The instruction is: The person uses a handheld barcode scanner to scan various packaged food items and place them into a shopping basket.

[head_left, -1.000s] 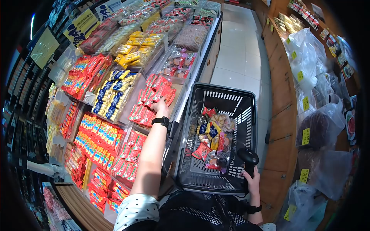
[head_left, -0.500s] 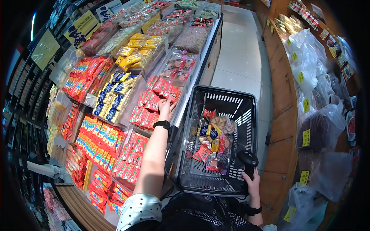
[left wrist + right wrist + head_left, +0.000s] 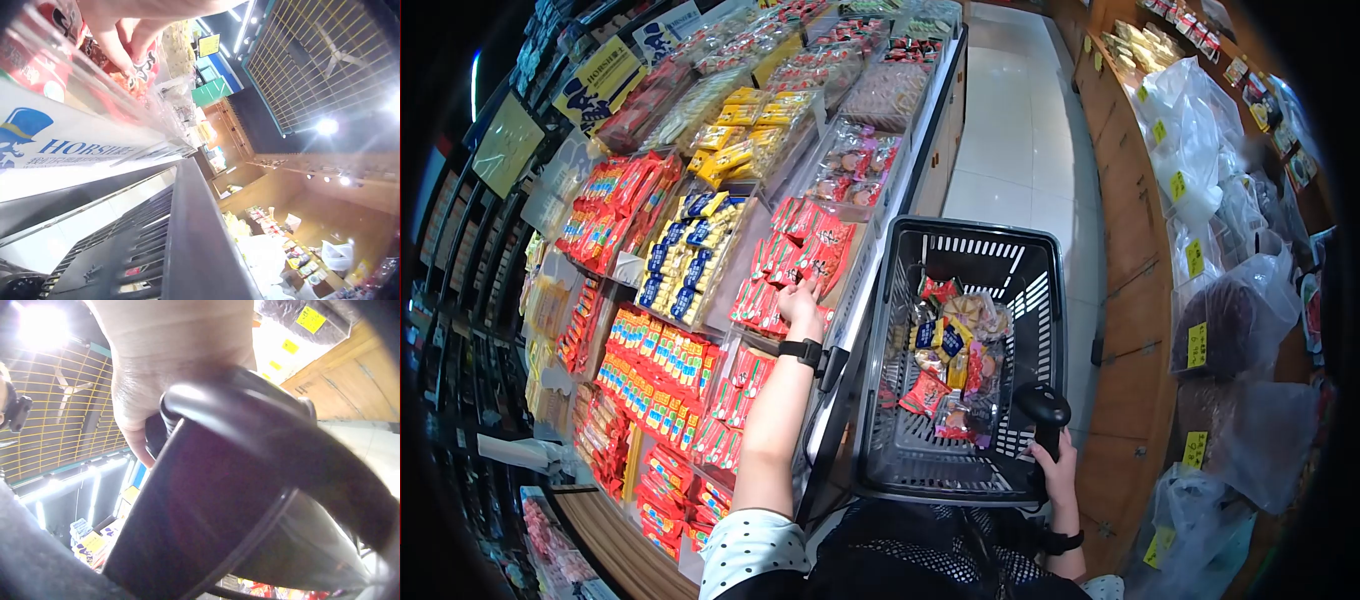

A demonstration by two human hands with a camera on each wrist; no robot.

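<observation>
1. Both of your hands are in view. There is one black wristband on the left wrist and a second wristband on the right.
2. Your left hand is stretched out over the shelf. It lies on the red packets heaped in one clear bin, just left of the basket's far left corner.
3. In the left wrist view, three fingertips bend down onto one red packet. You cannot tell from these views whether they pinch it or only touch it.
4. Your right hand is wrapped round one black handle at the basket's near right corner. The right wrist view shows the fingers curled fully about it.
5. One black basket stands between the shelf and your right hand, with its slotted walls upright.
6. One loose heap of mixed snack packets lies on the basket floor. They overlap too much to count.
7. Left of the red packets is one bin of blue-and-yellow packets, and beyond that one bin of yellow packets
</observation>
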